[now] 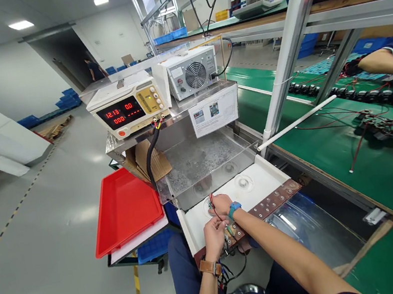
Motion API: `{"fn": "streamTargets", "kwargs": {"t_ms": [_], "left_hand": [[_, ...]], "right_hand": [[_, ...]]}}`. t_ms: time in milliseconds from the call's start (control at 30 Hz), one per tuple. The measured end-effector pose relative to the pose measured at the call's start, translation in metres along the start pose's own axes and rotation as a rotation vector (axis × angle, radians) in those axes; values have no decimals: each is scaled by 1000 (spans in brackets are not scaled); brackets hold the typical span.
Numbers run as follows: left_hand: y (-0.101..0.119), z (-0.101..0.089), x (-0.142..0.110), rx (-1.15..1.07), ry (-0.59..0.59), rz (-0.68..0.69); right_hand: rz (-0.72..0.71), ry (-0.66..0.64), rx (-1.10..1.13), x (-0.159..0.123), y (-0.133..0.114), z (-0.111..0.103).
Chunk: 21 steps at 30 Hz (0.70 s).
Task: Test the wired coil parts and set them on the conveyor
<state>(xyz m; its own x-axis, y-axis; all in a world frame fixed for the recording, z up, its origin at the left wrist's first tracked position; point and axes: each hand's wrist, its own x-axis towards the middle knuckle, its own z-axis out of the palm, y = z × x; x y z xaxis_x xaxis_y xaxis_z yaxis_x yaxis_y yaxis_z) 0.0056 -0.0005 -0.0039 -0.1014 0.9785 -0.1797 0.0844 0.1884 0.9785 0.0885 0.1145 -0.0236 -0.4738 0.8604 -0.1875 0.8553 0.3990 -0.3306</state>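
Observation:
My right hand (222,204), with a teal watch at its wrist, is closed on a small circuit board (210,206) over the white tray (198,224). A thin red wire (212,200) loops up from the board and runs down toward my left hand (214,234). That hand, with a brown-strapped watch at its wrist, pinches the wire close to my right palm; the wire's end is hidden by the fingers. Along the tray's near edge lies a brown strip with metal studs (274,200). Dark cables (237,274) hang below it.
A power supply with red digits (127,108) stands on a metal shelf beside a fan-backed unit (193,74). At left is a red bin (126,210). A clear panel (216,174) crosses behind the tray. On the green bench (320,160) lie wired boards (379,125); another person's arm (390,63) reaches in.

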Motion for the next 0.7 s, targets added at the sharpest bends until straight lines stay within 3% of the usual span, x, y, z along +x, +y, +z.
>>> {"fn": "streamTargets", "kwargs": {"t_ms": [333,700], "left_hand": [[-2,-1,1,-41,-5,-14],[-7,-1,3,-69,22,-50]], "right_hand": [[-5,30,-30,4,2,9],[4,23,-30,2,0,5]]}}
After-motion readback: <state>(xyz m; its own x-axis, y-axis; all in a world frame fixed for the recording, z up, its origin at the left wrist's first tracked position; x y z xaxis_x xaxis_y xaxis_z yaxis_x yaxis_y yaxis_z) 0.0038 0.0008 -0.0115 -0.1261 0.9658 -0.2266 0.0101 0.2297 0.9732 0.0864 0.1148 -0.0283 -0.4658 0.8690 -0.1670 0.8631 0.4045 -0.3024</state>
